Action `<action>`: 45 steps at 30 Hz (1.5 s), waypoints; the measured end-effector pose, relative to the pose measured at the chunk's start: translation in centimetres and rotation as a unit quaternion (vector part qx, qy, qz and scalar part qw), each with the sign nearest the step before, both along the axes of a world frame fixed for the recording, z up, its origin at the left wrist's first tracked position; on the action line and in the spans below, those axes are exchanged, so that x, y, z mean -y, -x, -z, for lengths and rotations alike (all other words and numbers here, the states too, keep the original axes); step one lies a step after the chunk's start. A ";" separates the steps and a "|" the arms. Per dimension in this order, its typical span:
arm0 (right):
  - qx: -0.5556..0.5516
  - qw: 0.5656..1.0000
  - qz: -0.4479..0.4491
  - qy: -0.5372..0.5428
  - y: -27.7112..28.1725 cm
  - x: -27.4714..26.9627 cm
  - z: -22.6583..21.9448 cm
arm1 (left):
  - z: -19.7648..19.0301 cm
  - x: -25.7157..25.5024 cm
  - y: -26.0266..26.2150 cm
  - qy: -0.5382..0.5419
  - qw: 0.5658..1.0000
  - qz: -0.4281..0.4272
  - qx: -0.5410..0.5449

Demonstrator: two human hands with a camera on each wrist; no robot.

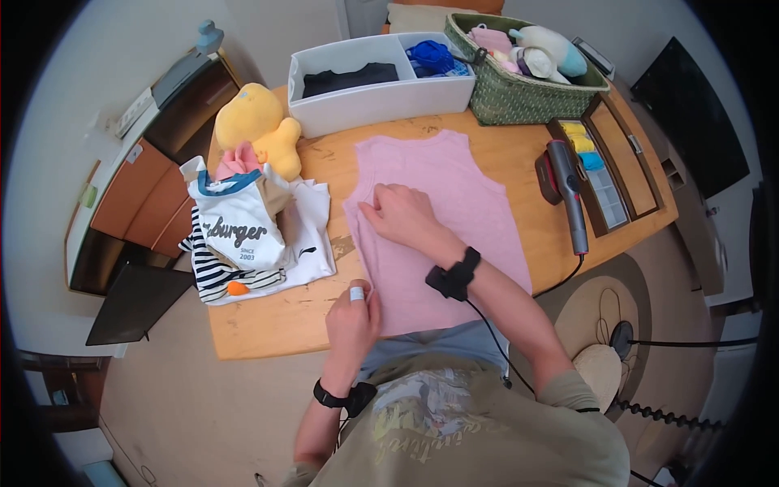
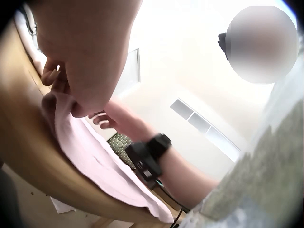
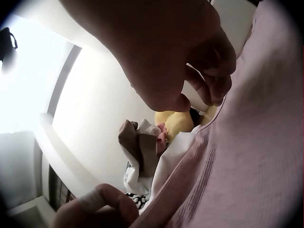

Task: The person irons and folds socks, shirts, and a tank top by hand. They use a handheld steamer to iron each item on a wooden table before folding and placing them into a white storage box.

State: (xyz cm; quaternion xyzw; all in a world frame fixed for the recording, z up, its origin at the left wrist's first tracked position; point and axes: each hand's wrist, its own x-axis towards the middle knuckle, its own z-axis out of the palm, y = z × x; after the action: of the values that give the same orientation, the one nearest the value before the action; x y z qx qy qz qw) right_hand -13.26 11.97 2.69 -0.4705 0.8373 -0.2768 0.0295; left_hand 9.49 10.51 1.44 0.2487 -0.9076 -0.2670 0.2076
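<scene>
A pink sleeveless garment (image 1: 442,243) lies spread on the wooden table (image 1: 276,333). At its lower left edge my left hand (image 1: 353,325), with a white band on one finger, pinches the cloth; the left wrist view shows the pink fabric (image 2: 90,152) between thumb and fingers of that hand (image 2: 85,61). Higher up, over the garment's left side, is my right hand (image 1: 406,217). In the right wrist view the fingers of the right hand (image 3: 175,61) bend loosely beside the garment's edge (image 3: 223,109), with a gap between thumb and fingers.
Stacked shirts (image 1: 243,235) and a yellow plush toy (image 1: 256,122) are at the left. Along the back stand a white divided bin (image 1: 381,101) and a green woven basket (image 1: 527,101). A corded grey handheld appliance (image 1: 570,195) and an open wooden case (image 1: 604,199) lie at the right.
</scene>
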 end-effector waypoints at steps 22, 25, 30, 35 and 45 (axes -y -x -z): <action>0.218 0.970 -0.029 0.104 4.6 0.0 2.5 | -0.1 -4.0 0.2 -0.015 0.986 0.162 -0.023; 0.194 0.973 -0.014 0.125 4.3 0.2 2.8 | 0.0 -4.4 0.4 -0.017 0.983 0.180 -0.026; 0.129 0.987 0.000 0.091 3.9 -0.5 2.1 | 0.4 -4.4 0.8 -0.020 0.979 0.199 -0.024; 0.074 0.991 -0.029 0.107 4.5 -1.1 3.9 | 0.8 -4.8 1.0 -0.018 0.968 0.249 -0.009; 0.088 0.993 -0.021 0.079 3.5 -1.6 2.5 | 0.2 -3.0 -1.8 0.020 0.991 0.128 -0.031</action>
State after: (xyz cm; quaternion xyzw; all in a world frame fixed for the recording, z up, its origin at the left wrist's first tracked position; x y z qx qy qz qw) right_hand -16.75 13.52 0.24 -0.4627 0.7969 -0.3816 0.0722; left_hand 11.30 13.48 1.26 0.1179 -0.9303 -0.2807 0.2047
